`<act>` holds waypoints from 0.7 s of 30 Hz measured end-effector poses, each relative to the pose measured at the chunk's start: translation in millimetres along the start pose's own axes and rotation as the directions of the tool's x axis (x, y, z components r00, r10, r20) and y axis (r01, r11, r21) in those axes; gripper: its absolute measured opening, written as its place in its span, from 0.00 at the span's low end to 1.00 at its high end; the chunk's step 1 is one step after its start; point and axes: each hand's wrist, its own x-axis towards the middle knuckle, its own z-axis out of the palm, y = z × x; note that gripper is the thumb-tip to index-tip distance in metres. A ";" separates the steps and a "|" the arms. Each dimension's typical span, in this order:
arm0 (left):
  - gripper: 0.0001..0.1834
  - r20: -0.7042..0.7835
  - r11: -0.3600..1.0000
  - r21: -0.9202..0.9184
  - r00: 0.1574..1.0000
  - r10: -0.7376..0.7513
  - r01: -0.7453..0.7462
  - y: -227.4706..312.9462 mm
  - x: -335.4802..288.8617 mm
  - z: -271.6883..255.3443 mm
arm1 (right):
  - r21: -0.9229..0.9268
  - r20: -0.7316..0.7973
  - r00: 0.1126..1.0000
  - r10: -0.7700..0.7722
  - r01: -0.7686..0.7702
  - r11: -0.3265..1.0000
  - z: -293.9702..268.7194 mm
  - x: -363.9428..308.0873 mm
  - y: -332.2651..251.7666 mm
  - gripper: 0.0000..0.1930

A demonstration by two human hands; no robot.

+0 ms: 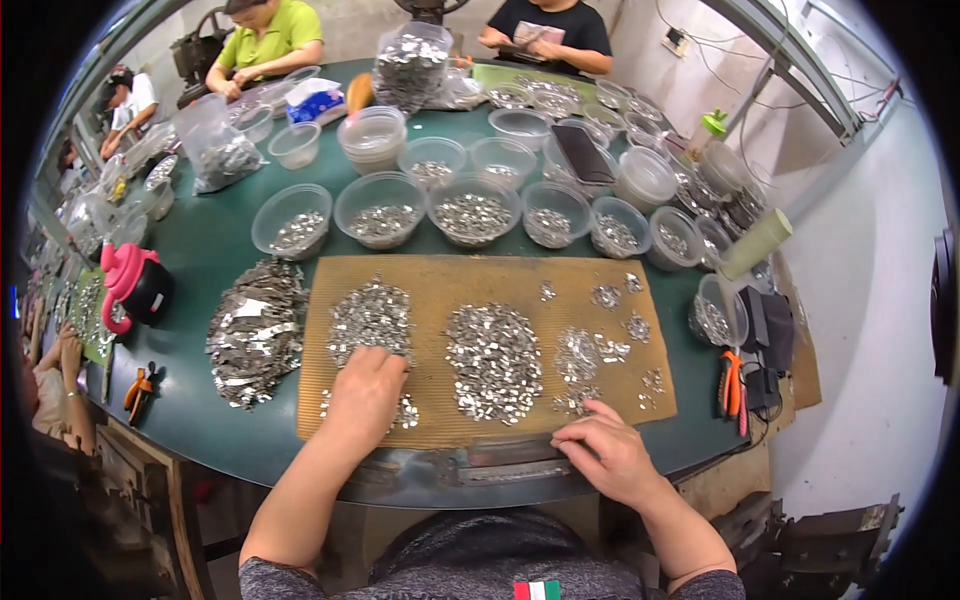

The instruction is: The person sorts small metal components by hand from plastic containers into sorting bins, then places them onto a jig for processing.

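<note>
My left hand reaches onto the ribbed tan mat, its curled fingers at the lower edge of the left pile of small silvery metal pieces. Its fingertips are hidden under the hand. Over the mat's front edge, my right hand is closed with thumb and forefinger together; anything between them is too small to make out. Between the hands lies a larger pile of shiny metal pieces. Smaller clusters are spread over the right side of the mat. A flat metal bar lies along the table's front edge.
Clear plastic bowls of metal pieces line the mat's far side. A heap of metal strips sits left. Orange-handled pliers lie left, others right. A pink-lidded black jug and a phone stand out. Other people work across the table.
</note>
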 end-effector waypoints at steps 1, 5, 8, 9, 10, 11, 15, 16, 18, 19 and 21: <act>0.06 0.003 1.000 -0.010 1.000 0.007 -0.007 0.0 2.3 2.5 | -0.006 -0.003 1.000 0.010 -0.010 1.000 1.2 -4.7 2.8 0.05; 0.05 0.029 0.999 0.029 0.999 0.041 -0.042 2.7 6.0 6.5 | -0.073 0.036 0.998 -0.054 0.057 0.996 8.0 -21.8 5.4 0.07; 0.05 0.029 0.998 0.035 0.998 0.056 -0.057 7.1 6.3 7.1 | -0.081 -0.007 0.998 -0.058 0.058 0.995 14.5 -27.7 -1.1 0.07; 0.05 0.020 0.998 0.030 0.999 0.050 -0.051 10.0 6.5 6.8 | -0.076 -0.015 0.997 -0.069 0.068 0.995 17.8 -29.3 -1.4 0.07; 0.06 0.009 0.999 0.026 0.999 0.044 -0.044 12.2 6.9 7.7 | -0.072 -0.022 0.996 -0.083 0.081 0.994 20.3 -29.7 -0.4 0.07; 0.06 0.010 0.999 0.027 0.999 0.044 -0.045 13.3 7.1 8.5 | -0.071 -0.023 0.996 -0.082 0.080 0.994 21.9 -29.5 -0.2 0.07; 0.05 -0.012 0.998 -0.033 0.999 0.050 -0.050 17.2 8.0 9.9 | -0.084 -0.024 0.997 -0.070 0.067 0.994 28.4 -30.3 3.5 0.07; 0.05 -0.023 0.997 -0.065 0.999 0.047 -0.049 17.9 7.9 8.0 | -0.090 -0.024 0.998 -0.066 0.064 0.994 29.9 -30.2 3.8 0.07; 0.05 -0.026 0.991 -0.133 1.000 0.009 -0.012 16.7 6.6 2.7 | -0.111 -0.029 0.997 -0.077 0.074 0.991 31.4 -27.4 1.2 0.08; 0.05 -0.027 0.979 -0.203 0.999 -0.029 0.023 16.4 5.5 -2.8 | -0.133 -0.036 0.996 -0.086 0.080 0.988 31.3 -26.1 -3.0 0.08; 0.05 -0.005 0.965 -0.242 0.994 -0.109 0.104 17.4 0.9 -16.1 | -0.170 -0.042 0.992 -0.120 0.111 0.979 31.5 -25.9 -12.0 0.09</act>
